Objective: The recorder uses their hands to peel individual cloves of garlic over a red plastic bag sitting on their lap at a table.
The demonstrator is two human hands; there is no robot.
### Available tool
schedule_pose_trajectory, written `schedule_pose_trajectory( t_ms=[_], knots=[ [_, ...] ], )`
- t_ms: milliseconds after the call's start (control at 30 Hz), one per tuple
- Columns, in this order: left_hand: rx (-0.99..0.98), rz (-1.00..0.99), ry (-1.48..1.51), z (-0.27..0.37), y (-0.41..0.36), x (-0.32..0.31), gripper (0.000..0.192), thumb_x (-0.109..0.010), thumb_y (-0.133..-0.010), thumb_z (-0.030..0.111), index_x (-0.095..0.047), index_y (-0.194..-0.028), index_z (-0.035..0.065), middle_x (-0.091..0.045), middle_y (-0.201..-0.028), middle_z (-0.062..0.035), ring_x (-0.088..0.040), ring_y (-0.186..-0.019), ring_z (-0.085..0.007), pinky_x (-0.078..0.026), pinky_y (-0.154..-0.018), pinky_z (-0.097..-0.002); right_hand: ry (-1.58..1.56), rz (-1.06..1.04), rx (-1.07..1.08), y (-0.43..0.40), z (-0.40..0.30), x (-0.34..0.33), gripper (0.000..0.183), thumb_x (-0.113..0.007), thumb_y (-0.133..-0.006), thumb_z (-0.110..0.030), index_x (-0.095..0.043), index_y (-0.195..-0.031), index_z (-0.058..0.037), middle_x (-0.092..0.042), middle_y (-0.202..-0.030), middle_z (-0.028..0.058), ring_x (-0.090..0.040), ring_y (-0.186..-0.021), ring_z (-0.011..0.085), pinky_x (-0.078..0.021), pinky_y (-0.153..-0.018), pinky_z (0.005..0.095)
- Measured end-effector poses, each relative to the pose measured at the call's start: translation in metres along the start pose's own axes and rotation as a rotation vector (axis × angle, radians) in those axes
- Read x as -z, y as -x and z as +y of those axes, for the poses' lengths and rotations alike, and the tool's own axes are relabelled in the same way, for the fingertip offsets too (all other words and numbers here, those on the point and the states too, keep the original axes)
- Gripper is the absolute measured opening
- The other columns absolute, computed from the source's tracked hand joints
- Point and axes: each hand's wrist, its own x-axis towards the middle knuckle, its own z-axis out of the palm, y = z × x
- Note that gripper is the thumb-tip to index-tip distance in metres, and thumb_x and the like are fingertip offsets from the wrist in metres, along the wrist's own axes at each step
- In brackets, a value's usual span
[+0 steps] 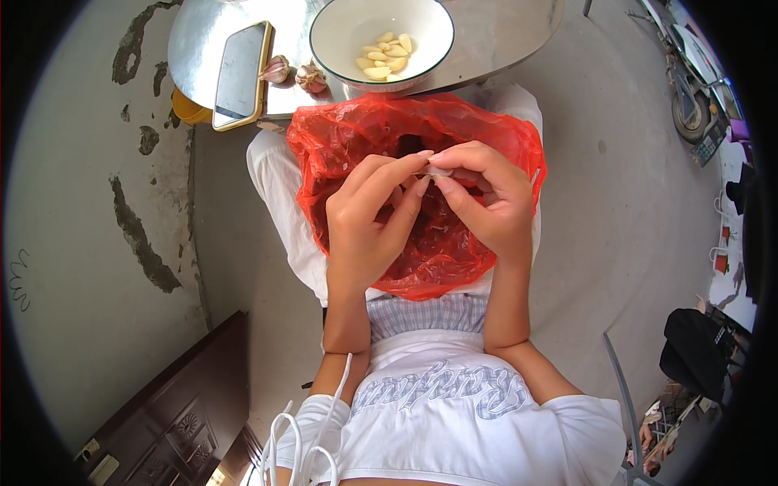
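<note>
Over the red plastic bag (340,146) on my lap, my left hand (377,209) and my right hand (486,194) meet at the fingertips. Between them they pinch a small garlic clove (434,171) with pale, papery skin; the fingers cover part of it. The bag lies open, with bits of skin inside. Beyond it, a white bowl (331,39) with a dark rim holds several peeled garlic cloves (378,72). Two garlic bulbs (275,69) (311,78) rest left of the bowl, beside a phone (243,73) in a yellow case.
A round metal table (498,36) carries the bowl, bulbs and phone. Under its left edge shows a yellow container (189,109). A stained wall (79,182) and a dark wooden door (182,413) are at left. A parked two-wheeler (693,103) stands at the far right.
</note>
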Motion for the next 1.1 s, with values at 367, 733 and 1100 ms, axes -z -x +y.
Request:
schedule_pose_trajectory(
  t_ms=[367,733,1100],
  knots=[
    [-0.182,0.086,-0.201,-0.010,0.002,-0.005,0.022,-0.068,-0.074,-0.003,-0.068,-0.095,0.0009,-0.063,-0.077,-0.0090,-0.063,-0.064,-0.0212,-0.050,-0.054,-0.0291,0.056,0.049,0.006,-0.001,-0.001,-0.004,0.019,-0.061,-0.081,0.004,-0.064,-0.100,0.0010,-0.065,-0.089,0.0095,-0.064,-0.082,0.0170,-0.0517,-0.072,0.0270],
    [-0.346,0.121,-0.529,-0.013,0.001,-0.009,0.024,-0.070,-0.067,0.002,-0.067,-0.090,0.0042,-0.060,-0.078,-0.0039,-0.059,-0.060,-0.0181,-0.046,-0.051,-0.0285,0.391,0.039,0.201,-0.005,0.001,-0.006,0.019,-0.060,-0.081,0.004,-0.064,-0.099,0.0006,-0.064,-0.089,0.0119,-0.062,-0.082,0.0256,-0.0505,-0.073,0.0333],
    [-0.371,0.136,-0.516,-0.016,0.000,-0.011,0.021,-0.070,-0.066,0.001,-0.066,-0.087,0.0032,-0.060,-0.077,-0.0046,-0.059,-0.059,-0.0189,-0.046,-0.051,-0.0288,0.422,0.015,0.233,-0.005,0.001,-0.007,0.017,-0.060,-0.081,0.004,-0.063,-0.098,0.0012,-0.064,-0.090,0.0124,-0.061,-0.081,0.0273,-0.0502,-0.073,0.0351]
  ],
)
